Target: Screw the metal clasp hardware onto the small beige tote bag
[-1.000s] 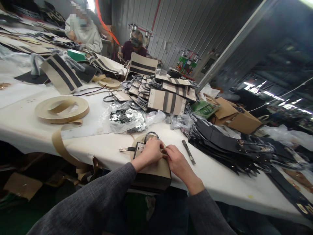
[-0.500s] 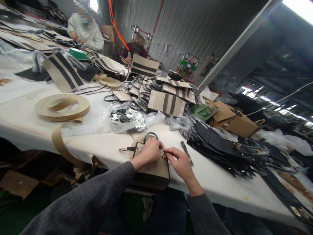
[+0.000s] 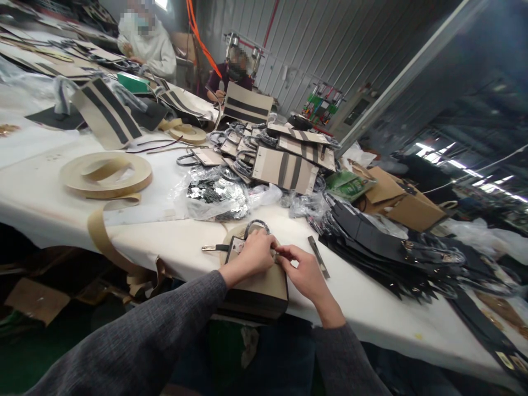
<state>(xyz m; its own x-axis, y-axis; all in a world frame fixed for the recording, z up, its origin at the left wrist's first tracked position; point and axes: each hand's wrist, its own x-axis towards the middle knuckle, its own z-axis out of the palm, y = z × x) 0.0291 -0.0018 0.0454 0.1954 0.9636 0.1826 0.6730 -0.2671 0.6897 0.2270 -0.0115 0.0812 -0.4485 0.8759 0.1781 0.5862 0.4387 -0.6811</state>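
Note:
At the table's front edge lies a beige panel with dark edges (image 3: 264, 289), resting on a dark block-like base. My left hand (image 3: 258, 252) is closed over its upper part, fingers curled down beside a looped handle (image 3: 256, 226). My right hand (image 3: 300, 269) pinches at the panel's upper right, its thumb and forefinger meeting my left fingertips. What the fingers pinch is too small and covered to make out. A black strap with a metal end (image 3: 214, 248) sticks out to the left. To the right lies a flat metal strip (image 3: 319, 257).
Behind my hands sits a clear bag of small dark metal pieces (image 3: 214, 192), then a pile of striped panels with handles (image 3: 284, 168). A tape roll (image 3: 105, 176) is at left, stacked black pieces (image 3: 371, 247) at right. Two people (image 3: 146, 44) work across the table.
The view has shifted slightly. Both hands stay at the same spot on the panel, the right fingers a little closer in against the left. The far-left person's hands have risen.

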